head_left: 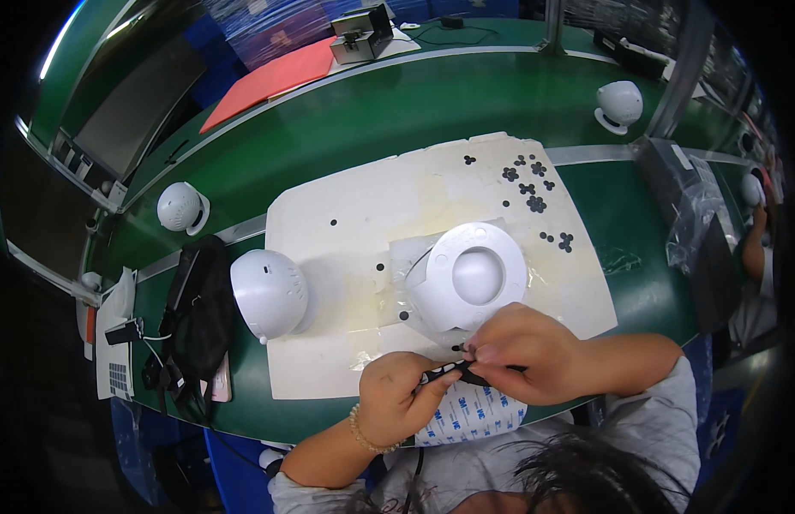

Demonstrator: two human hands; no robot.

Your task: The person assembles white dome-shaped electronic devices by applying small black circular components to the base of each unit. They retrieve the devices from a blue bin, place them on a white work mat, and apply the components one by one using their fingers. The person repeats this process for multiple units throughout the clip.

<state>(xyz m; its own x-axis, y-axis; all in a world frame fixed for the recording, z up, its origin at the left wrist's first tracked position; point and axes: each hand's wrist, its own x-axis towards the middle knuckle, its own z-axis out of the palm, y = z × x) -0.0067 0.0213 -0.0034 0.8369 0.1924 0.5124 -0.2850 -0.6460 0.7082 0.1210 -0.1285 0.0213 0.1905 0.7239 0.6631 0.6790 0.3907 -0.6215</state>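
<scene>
My left hand [399,396], with a beaded bracelet at the wrist, is closed on the top edge of an adhesive pad sheet [479,417]. The sheet's backing is white with blue print, and black with pale patches shows at the gripped edge. My right hand [528,355] pinches at that same edge, thumb and fingertips together; a small black round pad [457,348] shows beside them. Exactly what the right fingertips hold is partly hidden. Just beyond lies a white camera-like device [432,295], tipped over with its ring-shaped base [516,272] facing up.
Cardboard [329,351] covers the green table, with several loose black pads [536,204] at its far right. A second white device [269,293] stands left, near a black bag [200,300]. Others sit at far left [181,207] and far right [620,104]. A dark box [702,231] borders the right.
</scene>
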